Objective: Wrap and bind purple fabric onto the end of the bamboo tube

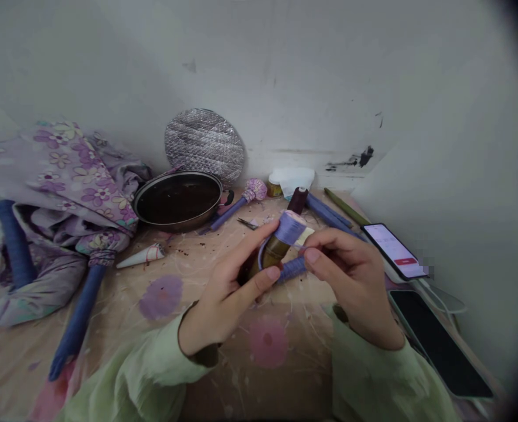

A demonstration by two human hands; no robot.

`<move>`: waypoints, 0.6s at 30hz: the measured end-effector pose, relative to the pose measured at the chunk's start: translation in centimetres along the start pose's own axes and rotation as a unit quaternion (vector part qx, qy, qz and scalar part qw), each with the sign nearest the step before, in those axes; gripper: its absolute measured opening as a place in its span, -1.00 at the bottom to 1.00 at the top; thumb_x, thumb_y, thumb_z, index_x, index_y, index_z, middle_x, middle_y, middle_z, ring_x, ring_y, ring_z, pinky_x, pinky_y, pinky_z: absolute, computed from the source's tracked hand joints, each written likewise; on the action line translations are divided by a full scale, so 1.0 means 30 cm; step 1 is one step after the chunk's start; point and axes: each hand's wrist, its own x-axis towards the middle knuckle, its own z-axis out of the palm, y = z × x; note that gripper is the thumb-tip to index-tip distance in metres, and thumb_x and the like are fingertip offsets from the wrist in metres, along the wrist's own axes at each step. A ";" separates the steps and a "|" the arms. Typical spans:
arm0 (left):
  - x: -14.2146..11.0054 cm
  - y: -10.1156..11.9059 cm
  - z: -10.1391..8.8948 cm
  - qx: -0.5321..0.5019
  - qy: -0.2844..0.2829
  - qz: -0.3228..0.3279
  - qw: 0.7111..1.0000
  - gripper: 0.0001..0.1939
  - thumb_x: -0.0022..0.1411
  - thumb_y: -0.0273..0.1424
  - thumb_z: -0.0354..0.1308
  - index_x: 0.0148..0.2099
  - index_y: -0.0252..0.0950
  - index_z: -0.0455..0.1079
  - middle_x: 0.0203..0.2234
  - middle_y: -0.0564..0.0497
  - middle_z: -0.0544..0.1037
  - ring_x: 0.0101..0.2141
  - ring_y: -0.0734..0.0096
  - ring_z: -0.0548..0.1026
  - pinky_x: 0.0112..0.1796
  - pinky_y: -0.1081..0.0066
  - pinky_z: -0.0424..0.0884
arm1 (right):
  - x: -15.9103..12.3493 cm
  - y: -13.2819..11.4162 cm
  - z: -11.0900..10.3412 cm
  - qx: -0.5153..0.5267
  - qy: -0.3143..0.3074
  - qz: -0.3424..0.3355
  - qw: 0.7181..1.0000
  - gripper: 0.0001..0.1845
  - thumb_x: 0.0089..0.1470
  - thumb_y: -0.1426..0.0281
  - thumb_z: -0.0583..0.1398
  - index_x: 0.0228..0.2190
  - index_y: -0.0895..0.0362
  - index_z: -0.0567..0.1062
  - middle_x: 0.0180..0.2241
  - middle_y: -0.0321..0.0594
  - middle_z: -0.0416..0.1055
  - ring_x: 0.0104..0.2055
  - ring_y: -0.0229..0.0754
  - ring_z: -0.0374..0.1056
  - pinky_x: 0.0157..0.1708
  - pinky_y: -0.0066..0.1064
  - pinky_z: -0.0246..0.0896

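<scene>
- gripping a brown bottle (273, 252) in the left hand (228, 293), fingers curled round it
- right hand (351, 281) pinching a blue rod (290, 271) against it, fingertips closed
- both above the worktop (122, 305) middle, phone (395, 251) near its right edge

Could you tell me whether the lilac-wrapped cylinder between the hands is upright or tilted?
Tilted: the cylinder leans, its lilac top toward the right hand, its brown base toward the left hand.
</scene>
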 end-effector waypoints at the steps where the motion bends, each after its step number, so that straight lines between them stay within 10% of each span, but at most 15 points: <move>1: 0.000 0.003 0.007 -0.001 0.004 -0.001 1.000 -0.44 0.20 -0.51 0.09 0.21 0.01 0.17 -0.30 0.04 0.46 -0.49 0.56 0.36 -0.53 0.55 0.32 | 0.000 0.000 0.001 0.000 -0.002 0.005 1.000 -0.91 0.01 0.47 0.16 -0.51 0.13 0.41 -0.59 -0.37 0.32 -0.58 -0.37 0.21 -0.62 -0.51 0.11; 13: 0.003 0.017 0.020 -0.177 -0.091 -0.065 0.978 -0.51 0.28 -0.42 -0.03 0.23 -0.07 0.04 -0.37 -0.01 0.49 -0.60 0.61 0.42 -0.65 0.67 0.26 | 0.004 0.002 0.012 0.090 -0.041 0.028 0.995 -0.98 0.01 0.44 0.21 -0.43 0.11 0.43 -0.59 -0.40 0.35 -0.57 -0.38 0.26 -0.59 -0.54 0.18; 18: -0.006 -0.004 0.018 -0.240 -0.177 -0.086 0.951 -0.66 0.33 -0.32 -0.21 0.14 -0.18 0.01 -0.36 -0.09 0.52 -0.70 0.60 0.40 -0.75 0.70 0.18 | -0.002 0.016 0.001 0.137 -0.106 0.029 0.984 -0.70 0.00 0.29 0.24 -0.17 0.04 0.42 -0.42 -0.26 0.45 -0.41 -0.23 0.38 -0.47 -0.43 0.32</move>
